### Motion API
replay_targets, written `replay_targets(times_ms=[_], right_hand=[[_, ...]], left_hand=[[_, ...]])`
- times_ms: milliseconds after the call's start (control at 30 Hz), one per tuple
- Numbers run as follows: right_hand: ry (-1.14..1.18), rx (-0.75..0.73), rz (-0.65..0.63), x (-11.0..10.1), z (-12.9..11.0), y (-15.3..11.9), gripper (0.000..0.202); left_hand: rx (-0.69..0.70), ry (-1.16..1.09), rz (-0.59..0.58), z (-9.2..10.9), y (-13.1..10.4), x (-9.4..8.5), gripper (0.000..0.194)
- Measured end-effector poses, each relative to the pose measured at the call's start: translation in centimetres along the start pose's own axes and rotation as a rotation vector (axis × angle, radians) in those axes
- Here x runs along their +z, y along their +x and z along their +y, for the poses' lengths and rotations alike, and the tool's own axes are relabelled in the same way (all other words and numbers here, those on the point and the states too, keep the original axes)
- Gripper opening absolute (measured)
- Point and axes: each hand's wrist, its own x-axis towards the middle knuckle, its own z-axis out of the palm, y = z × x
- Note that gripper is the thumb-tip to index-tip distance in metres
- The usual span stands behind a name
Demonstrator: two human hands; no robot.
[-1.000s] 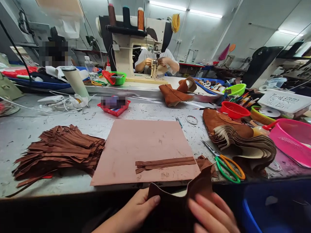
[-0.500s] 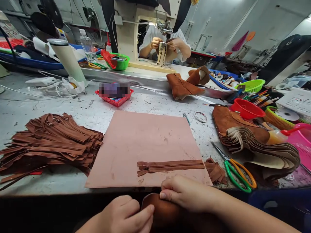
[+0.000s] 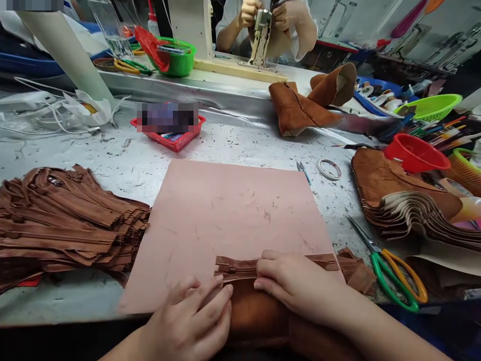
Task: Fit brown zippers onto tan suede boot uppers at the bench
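A brown zipper [image 3: 240, 268] lies across the lower part of a pink board [image 3: 229, 210], its slider near the left end. Against its near edge is a brown suede-like leather piece [image 3: 259, 311], which hangs over the front of the table. My left hand [image 3: 191, 316] pinches the left corner of the leather beside the zipper's slider end. Closed on the leather's upper edge, my right hand [image 3: 291, 281] covers the middle of the zipper. The thumb and fingertips of both hands are close to the zipper tape.
Many brown zippers are heaped in a pile [image 3: 67, 220] on the left. Scissors [image 3: 391, 271] with green and orange handles lie right of the board, near stacked leather pieces [image 3: 406, 195]. A red basket [image 3: 176, 140] sits behind. Across the table a co-worker's hands [image 3: 281, 15] are at a sewing machine.
Both hands have brought the leather piece up from below the table edge onto the board, against the zipper. The camera view has tilted down and moved closer.
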Motion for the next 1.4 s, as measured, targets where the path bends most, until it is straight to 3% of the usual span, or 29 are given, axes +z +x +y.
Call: replay_targets(times_ms=[333, 900, 1200, 1400], right_hand=[[-0.113, 0.122, 0.052, 1.0, -0.3, 0.2, 0.023], [-0.150, 0.140, 0.054, 1.2, -0.6, 0.4, 0.023], [-0.192, 0.124, 0.083, 1.6, -0.5, 0.3, 0.021], [-0.121, 0.192, 0.124, 1.5, -0.5, 0.2, 0.015]], left_hand=[[-0.028, -0.017, -0.041, -0.7, 0.5, -0.6, 0.030], [-0.129, -0.049, -0.069, -0.4, 0.8, -0.6, 0.034], [-0.120, -0.063, -0.066, -0.7, 0.9, -0.4, 0.036], [-0.116, -0.047, -0.076, -0.7, 0.8, -0.3, 0.034]])
